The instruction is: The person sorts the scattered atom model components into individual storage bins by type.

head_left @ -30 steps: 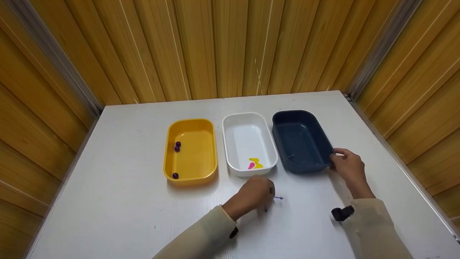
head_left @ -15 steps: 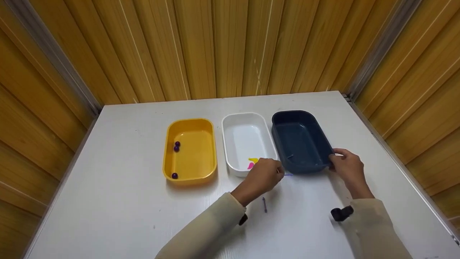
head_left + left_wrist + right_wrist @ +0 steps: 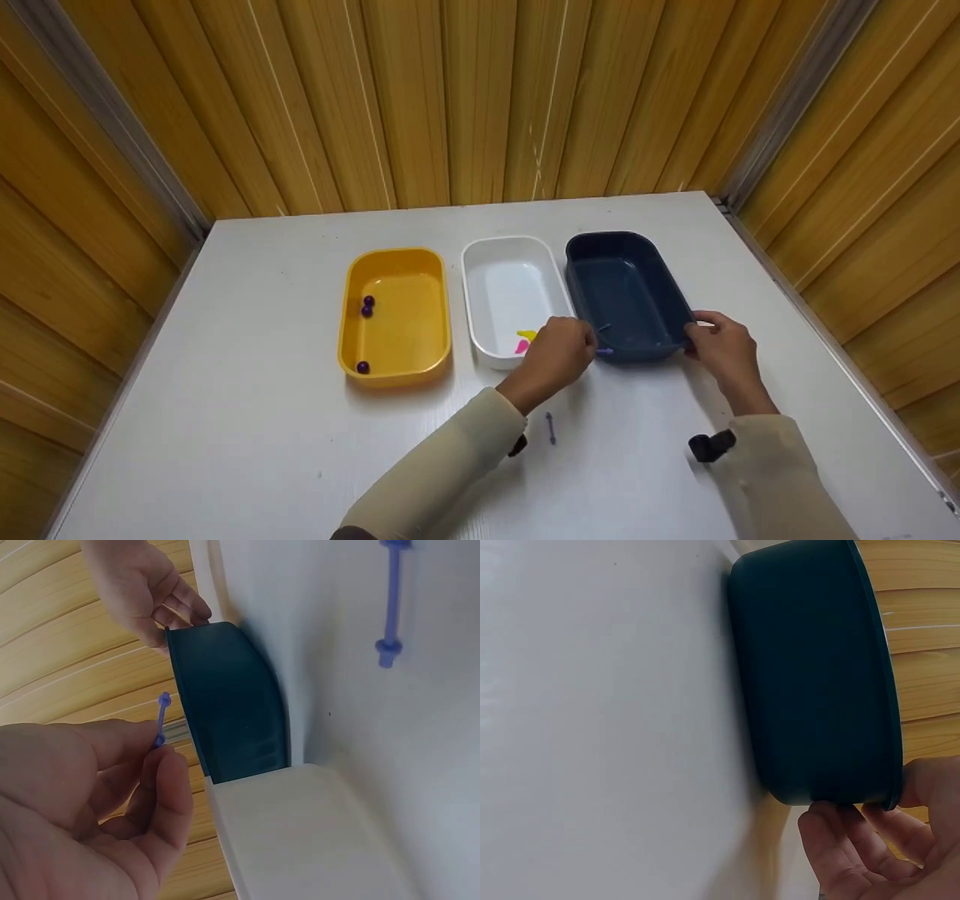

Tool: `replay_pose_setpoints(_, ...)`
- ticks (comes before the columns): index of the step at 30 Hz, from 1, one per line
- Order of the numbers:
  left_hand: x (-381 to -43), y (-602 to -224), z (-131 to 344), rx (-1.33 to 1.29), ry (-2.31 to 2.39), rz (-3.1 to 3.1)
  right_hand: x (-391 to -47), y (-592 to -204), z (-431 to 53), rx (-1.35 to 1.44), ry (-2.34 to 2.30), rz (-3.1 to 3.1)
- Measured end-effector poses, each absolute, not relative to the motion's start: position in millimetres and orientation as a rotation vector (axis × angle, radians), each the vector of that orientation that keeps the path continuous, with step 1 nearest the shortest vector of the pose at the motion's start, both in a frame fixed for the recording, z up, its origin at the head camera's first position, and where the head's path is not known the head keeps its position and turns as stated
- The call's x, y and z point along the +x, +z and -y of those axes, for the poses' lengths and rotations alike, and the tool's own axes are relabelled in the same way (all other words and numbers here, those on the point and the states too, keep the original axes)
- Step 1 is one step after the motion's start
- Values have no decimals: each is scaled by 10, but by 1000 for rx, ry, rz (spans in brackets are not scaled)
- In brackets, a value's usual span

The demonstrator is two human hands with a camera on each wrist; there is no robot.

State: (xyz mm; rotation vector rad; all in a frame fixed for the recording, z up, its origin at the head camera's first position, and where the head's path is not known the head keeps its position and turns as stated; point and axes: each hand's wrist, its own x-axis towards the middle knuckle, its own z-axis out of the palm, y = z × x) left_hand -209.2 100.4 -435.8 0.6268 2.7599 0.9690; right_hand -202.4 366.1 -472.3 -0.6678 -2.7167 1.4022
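Observation:
My left hand [image 3: 551,356] pinches a small purple stick with knobbed ends [image 3: 161,718] between thumb and forefinger. It is held at the near edge of the dark blue tray [image 3: 634,296], over the rim in the head view. My right hand [image 3: 726,356] grips that tray's near right corner, thumb at the rim and fingers against the outer wall. Inside the tray lies a small thin stick [image 3: 604,328]. On the table in front of the trays lies another purple knobbed stick [image 3: 551,427].
Beside the blue tray stands a white tray [image 3: 510,289] holding yellow and pink flat pieces [image 3: 523,345], partly covered by my left hand. Further left, a yellow tray [image 3: 409,322] holds 3 dark purple balls [image 3: 364,367]. Wood-patterned walls [image 3: 480,97] enclose the white table [image 3: 247,375].
My left hand has lifted the purple stick from the table and moved away from me and right, to the blue tray's near edge. My right hand stays on the tray.

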Motion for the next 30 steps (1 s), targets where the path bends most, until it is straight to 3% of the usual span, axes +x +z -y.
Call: replay_pose_setpoints(30,-2194,-4331,-1229,502,925,-2820,-2013,-4713,-3661,-646,1424,2709)
